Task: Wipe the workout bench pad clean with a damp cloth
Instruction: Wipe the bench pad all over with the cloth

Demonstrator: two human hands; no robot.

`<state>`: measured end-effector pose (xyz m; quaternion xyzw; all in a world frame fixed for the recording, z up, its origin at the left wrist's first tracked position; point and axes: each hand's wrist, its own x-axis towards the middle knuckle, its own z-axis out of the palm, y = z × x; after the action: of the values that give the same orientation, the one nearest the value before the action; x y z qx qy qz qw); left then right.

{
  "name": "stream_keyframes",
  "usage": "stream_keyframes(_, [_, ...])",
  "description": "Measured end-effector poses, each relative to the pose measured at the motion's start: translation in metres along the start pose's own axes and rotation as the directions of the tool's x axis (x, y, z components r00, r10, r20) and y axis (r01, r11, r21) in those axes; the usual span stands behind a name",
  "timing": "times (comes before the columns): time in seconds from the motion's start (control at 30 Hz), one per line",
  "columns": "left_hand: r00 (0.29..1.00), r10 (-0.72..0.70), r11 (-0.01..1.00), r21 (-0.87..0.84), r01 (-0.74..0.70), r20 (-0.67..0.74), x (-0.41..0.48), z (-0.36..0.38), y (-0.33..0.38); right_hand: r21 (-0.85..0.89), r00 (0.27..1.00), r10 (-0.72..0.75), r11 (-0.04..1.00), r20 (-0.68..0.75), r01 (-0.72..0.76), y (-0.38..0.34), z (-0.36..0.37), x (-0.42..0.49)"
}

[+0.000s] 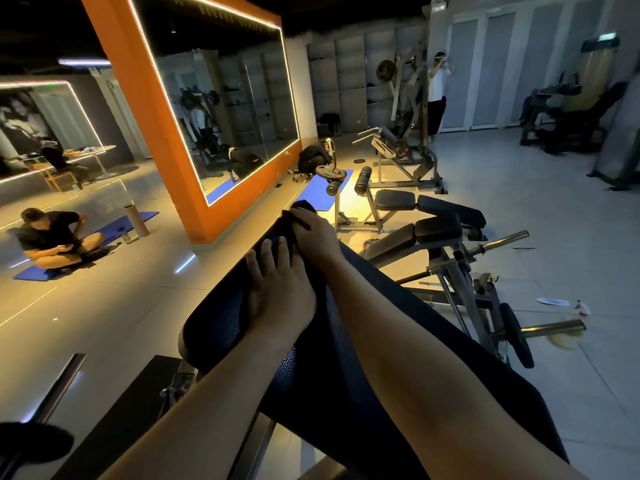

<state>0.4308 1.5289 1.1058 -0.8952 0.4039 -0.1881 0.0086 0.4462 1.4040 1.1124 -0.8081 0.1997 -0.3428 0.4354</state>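
The bench pad (311, 393) runs from near to far through the middle. The left hand (280, 292) lies flat on it, fingers spread, grasping nothing. Farther off, the right hand (313, 232) clutches a dark cloth (304, 206) at the pad's far end.

cloth (303, 206) mostly hidden under right hand (313, 233), forearms (433, 375) cut off below

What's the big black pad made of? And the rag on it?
Bench pad: likely vinyl or fake leather over foam; it is dark, with a dotted grain and a faint sheen. Cloth: soft matte fabric, maybe towelling; it bunches under the right hand.
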Motion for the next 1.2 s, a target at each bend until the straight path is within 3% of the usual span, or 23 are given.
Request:
stream_keyframes(0.1, [0.997, -0.041, 0.993, -0.110, 0.034, -0.058, -0.001, -0.001, -0.002, 0.018, 0.990, -0.124, 0.992, 0.069, 0.123, -0.010, 0.004, -0.006])
stream_keyframes(0.17, [0.995, -0.059, 0.976, -0.215, 0.041, -0.077, -0.004, -0.001, -0.003, -0.060, 0.989, -0.139, 0.988, 0.055, 0.142, 0.007, -0.003, -0.011])
stream_keyframes(0.3, [0.996, -0.061, 0.984, -0.174, 0.048, -0.070, -0.014, -0.002, -0.005, -0.051, 0.963, 0.186, 0.979, -0.197, -0.199, 0.048, -0.014, -0.027])
stream_keyframes(0.33, [0.995, -0.062, 0.987, -0.155, 0.050, -0.072, -0.018, -0.003, -0.005, -0.035, 0.960, 0.193, 0.978, -0.205, -0.204, 0.049, -0.011, -0.035])
stream_keyframes(0.47, [0.997, -0.010, 0.998, -0.068, 0.005, -0.075, -0.038, -0.001, -0.002, -0.003, 0.994, -0.109, 0.994, -0.002, 0.109, 0.030, -0.001, -0.076])
stream_keyframes(0.5, [0.997, 0.013, 0.999, -0.049, -0.017, -0.071, -0.043, 0.000, 0.000, 0.003, 0.992, -0.127, 0.992, 0.005, 0.127, 0.035, -0.006, -0.084])
stream_keyframes(0.53, [0.997, 0.035, 0.999, -0.038, -0.037, -0.063, -0.047, 0.001, 0.003, -0.016, 0.995, -0.100, 0.995, -0.019, 0.099, 0.047, -0.014, -0.090])
stream_keyframes(0.6, [0.997, 0.067, 0.998, -0.018, -0.068, -0.039, -0.057, 0.005, 0.010, -0.060, 0.988, 0.099, 0.993, -0.118, -0.106, 0.088, -0.037, -0.103])
stream_keyframes(0.7, [0.995, 0.103, 0.995, 0.004, -0.103, -0.017, -0.070, 0.010, 0.020, -0.022, 0.859, 0.446, 0.885, -0.252, -0.465, 0.139, -0.073, -0.133])
stream_keyframes(0.77, [0.993, 0.118, 0.993, 0.015, -0.118, -0.010, -0.073, 0.012, 0.023, -0.032, 0.821, 0.504, 0.847, -0.270, -0.530, 0.137, -0.078, -0.142])
stream_keyframes(0.83, [0.993, 0.120, 0.992, 0.026, -0.120, -0.016, -0.074, 0.011, 0.023, -0.032, 0.867, 0.437, 0.889, -0.239, -0.457, 0.113, -0.067, -0.132])
stream_keyframes(0.93, [0.990, 0.141, 0.989, 0.043, -0.140, -0.020, -0.077, 0.009, 0.022, 0.009, 0.981, 0.185, 0.983, -0.066, -0.185, 0.056, -0.035, -0.110])
stream_keyframes(1.0, [0.988, 0.154, 0.987, 0.039, -0.153, -0.033, -0.077, 0.009, 0.020, 0.002, 0.998, 0.067, 0.998, 0.010, -0.067, 0.034, -0.025, -0.106])
stream_keyframes(1.07, [0.986, 0.158, 0.987, 0.035, -0.156, -0.055, -0.079, 0.011, 0.019, -0.082, 1.000, 0.010, 0.997, -0.007, -0.011, 0.041, -0.029, -0.117])
stream_keyframes(1.13, [0.984, 0.161, 0.987, 0.028, -0.159, -0.072, -0.081, 0.013, 0.020, -0.192, 0.991, 0.071, 0.977, -0.113, -0.092, 0.075, -0.040, -0.137])
stream_keyframes(1.2, [0.984, 0.160, 0.987, 0.012, -0.159, -0.078, -0.087, 0.015, 0.021, -0.279, 0.949, 0.235, 0.916, -0.212, -0.289, 0.112, -0.058, -0.165])
